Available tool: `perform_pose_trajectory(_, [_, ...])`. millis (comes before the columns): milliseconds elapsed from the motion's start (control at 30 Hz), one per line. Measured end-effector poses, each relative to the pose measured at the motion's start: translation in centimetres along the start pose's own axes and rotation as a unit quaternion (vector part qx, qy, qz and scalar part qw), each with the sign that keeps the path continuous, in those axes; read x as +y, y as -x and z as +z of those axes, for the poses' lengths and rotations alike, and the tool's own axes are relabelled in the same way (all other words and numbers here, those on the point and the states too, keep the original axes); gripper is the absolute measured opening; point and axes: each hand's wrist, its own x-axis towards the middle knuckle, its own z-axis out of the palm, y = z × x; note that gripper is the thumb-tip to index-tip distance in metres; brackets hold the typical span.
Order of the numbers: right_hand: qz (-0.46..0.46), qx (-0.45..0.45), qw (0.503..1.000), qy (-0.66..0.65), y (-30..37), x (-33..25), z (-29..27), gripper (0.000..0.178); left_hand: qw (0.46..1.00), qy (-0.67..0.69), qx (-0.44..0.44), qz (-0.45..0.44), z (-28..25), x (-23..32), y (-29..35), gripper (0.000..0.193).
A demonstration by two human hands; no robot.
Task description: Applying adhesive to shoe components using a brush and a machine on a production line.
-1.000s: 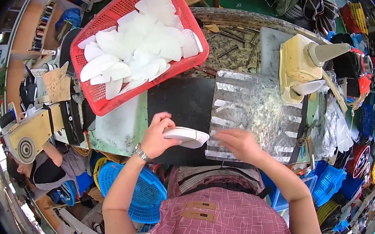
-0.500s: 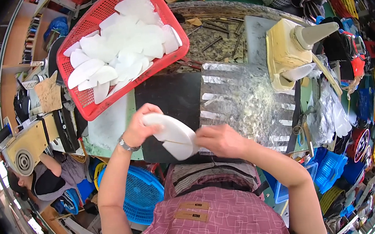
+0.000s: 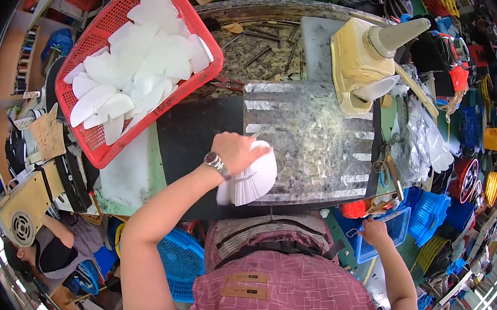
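1. Away from the stack: the right hand (image 3: 376, 233), close to the white pieces half a second ago, is now at the lower right of the frame, over a blue plastic crate (image 3: 397, 228).
2. The left hand (image 3: 237, 151) has come toward the centre and turned its back upward; a steel-coloured wristwatch (image 3: 217, 164) circles its wrist.
3. Its fingers are closed on the upper part of a stack of white cut-out pieces (image 3: 256, 181), whose lower edges are fanned apart.
4. That stack is just below the centre of the frame, near the table's front edge, where a black mat (image 3: 201, 139) meets a scuffed sheet with pale stripes (image 3: 313, 139); whether it touches the surface cannot be told.
5. The right hand's fingers look bent, but whether they pinch anything is too small to tell.
6. At the upper left, a red perforated plastic basket (image 3: 154, 119) holds a heap of similar white pieces (image 3: 130, 64).
7. At the upper right, a cream plastic container (image 3: 360, 61) bears a grey cone (image 3: 402, 36).
8. Scissors (image 3: 379, 166) lie right of the sheet, beside a clear plastic bag (image 3: 423, 144).
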Motion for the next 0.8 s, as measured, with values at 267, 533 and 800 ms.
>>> perform_pose_trajectory(267, [-0.153, 0.407, 0.847, -0.306, -3.6, -0.5, -15.0, 0.021, 0.989, 0.087, 0.064, 0.1, 1.0, -1.5, -1.8, 0.026])
perform_pose_trajectory(533, [-0.095, 0.447, 0.676, -0.578, -9.9, 0.3, -27.5, 0.027, 0.984, 0.033, 0.137, 0.105, 0.5, -0.9, -2.6, 0.014])
perform_pose_trajectory(800, [-0.08, 0.464, 0.617, -0.63, -10.0, 4.0, -22.3, 0.018, 0.943, -0.038, 0.269, 0.19, 0.9, -0.3, -2.8, 0.019])
